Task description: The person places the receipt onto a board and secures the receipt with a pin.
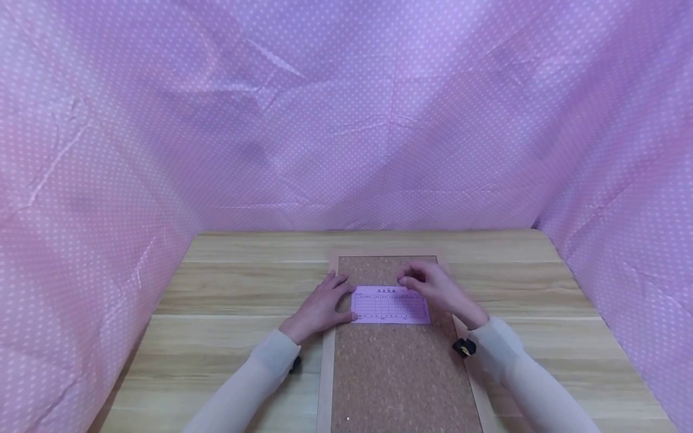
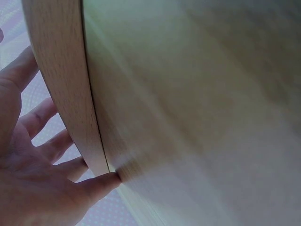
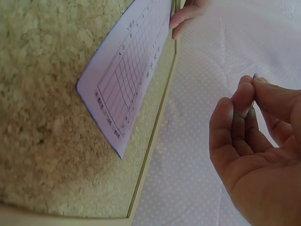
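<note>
A pale purple printed form (image 1: 390, 305) (image 3: 127, 80) lies across a cork board (image 1: 397, 373) (image 3: 42, 117) with a light wooden frame (image 2: 61, 84). My left hand (image 1: 319, 307) (image 2: 28, 179) rests flat at the board's left edge, its straight fingertips (image 3: 183, 16) touching the form's left side. Over the form's top edge, just right of its middle, my right hand (image 1: 428, 285) (image 3: 249, 94) hovers with thumb and forefinger pinched on a tiny purplish thing (image 3: 255, 75). What that thing is cannot be told.
The board lies on a light wooden table (image 1: 243, 288). Pink cloth with white dots (image 1: 346, 120) hangs close behind and along both sides of the table. A small black wrist camera (image 1: 463, 347) sits on the right sleeve.
</note>
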Action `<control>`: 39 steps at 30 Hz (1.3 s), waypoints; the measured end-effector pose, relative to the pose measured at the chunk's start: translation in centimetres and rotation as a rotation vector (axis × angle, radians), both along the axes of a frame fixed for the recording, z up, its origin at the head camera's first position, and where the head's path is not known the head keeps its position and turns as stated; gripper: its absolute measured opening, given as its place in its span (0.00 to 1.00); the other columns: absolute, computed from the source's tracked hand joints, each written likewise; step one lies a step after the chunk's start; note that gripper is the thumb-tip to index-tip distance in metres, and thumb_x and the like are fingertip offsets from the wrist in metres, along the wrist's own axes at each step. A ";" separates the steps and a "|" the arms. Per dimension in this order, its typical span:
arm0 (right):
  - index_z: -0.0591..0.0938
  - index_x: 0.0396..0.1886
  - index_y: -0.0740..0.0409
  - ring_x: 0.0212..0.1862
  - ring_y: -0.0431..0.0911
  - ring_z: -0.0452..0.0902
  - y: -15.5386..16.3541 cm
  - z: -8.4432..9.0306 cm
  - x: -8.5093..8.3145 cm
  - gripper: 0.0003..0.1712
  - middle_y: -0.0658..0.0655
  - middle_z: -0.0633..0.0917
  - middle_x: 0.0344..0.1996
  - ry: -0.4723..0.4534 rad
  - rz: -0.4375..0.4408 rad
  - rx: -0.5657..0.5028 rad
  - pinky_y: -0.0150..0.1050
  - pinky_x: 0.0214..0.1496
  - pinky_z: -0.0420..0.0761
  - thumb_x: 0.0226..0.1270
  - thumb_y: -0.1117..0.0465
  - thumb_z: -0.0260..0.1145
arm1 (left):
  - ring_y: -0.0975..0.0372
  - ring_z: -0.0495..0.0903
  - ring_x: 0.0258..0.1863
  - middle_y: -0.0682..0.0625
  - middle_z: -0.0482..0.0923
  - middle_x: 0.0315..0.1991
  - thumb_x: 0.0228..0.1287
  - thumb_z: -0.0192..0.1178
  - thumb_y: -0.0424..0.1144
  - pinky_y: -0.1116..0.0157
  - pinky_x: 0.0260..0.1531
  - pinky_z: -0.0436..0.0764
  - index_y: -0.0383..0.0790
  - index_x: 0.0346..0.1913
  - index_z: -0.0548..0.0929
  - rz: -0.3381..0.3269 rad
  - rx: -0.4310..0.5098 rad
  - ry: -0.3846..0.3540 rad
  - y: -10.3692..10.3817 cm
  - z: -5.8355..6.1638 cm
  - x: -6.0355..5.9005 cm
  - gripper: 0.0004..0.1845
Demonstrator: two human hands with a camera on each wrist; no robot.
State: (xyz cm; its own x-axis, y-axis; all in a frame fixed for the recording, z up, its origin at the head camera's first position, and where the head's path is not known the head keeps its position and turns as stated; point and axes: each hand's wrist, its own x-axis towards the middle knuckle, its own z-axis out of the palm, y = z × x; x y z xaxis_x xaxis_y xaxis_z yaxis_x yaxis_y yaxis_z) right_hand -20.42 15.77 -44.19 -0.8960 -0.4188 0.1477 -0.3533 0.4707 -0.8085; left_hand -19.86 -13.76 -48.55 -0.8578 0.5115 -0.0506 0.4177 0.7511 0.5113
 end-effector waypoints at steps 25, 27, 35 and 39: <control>0.86 0.42 0.61 0.38 0.44 0.79 -0.9 -1.4 -0.9 0.04 0.53 0.87 0.37 -0.087 0.037 0.034 0.34 0.39 0.81 0.72 0.70 0.67 | 0.39 0.51 0.80 0.38 0.63 0.77 0.63 0.74 0.49 0.40 0.75 0.58 0.39 0.66 0.80 -0.004 0.010 0.010 0.1 -0.4 0.2 0.32; 0.86 0.42 0.60 0.37 0.44 0.79 -0.9 -1.4 -1.0 0.04 0.53 0.86 0.37 -0.097 0.036 0.044 0.34 0.39 0.81 0.72 0.70 0.66 | 0.39 0.51 0.79 0.38 0.63 0.77 0.63 0.74 0.49 0.40 0.75 0.59 0.39 0.66 0.80 -0.003 0.011 0.010 0.1 -0.4 0.3 0.32; 0.86 0.42 0.60 0.37 0.44 0.79 -0.9 -1.8 -1.4 0.04 0.52 0.86 0.35 -0.114 0.038 0.087 0.35 0.39 0.80 0.71 0.69 0.67 | 0.39 0.51 0.80 0.38 0.63 0.77 0.63 0.74 0.49 0.39 0.75 0.58 0.39 0.66 0.80 0.011 0.007 -0.001 0.3 -0.4 0.4 0.32; 0.86 0.42 0.60 0.37 0.43 0.79 -0.8 -2.2 -1.7 0.04 0.51 0.85 0.35 -0.105 0.051 0.097 0.36 0.41 0.80 0.71 0.69 0.67 | 0.40 0.50 0.80 0.38 0.62 0.77 0.63 0.74 0.49 0.39 0.75 0.57 0.39 0.66 0.79 0.014 0.007 -0.006 0.3 -0.3 0.5 0.32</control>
